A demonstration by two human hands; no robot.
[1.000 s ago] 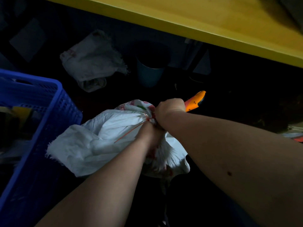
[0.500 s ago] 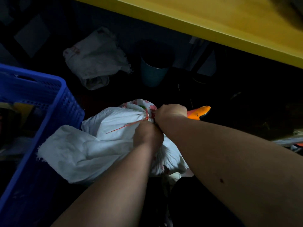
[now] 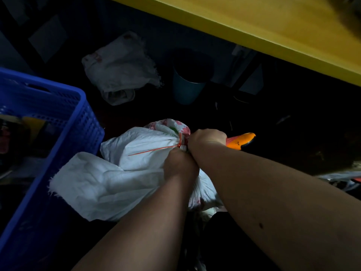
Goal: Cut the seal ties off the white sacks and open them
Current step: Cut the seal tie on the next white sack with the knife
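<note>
Sacks: two, one [image 3: 136, 169] tied [image 3: 178, 142], one [image 3: 119, 69] beyond. Left hand [image 3: 180, 167] clenches its neck; right hand [image 3: 207, 138] grasps orange cutter [image 3: 241, 140].

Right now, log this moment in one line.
left hand grips sack neck | right hand holds orange-handled cutter | red tie on

Both hands grip the sack [image 3: 140, 153] neck at its red tie [image 3: 179, 141]; right hand [image 3: 207, 138] holds orange-handled cutters [image 3: 241, 140]; crate [image 3: 48, 133] at nine o'clock.
</note>
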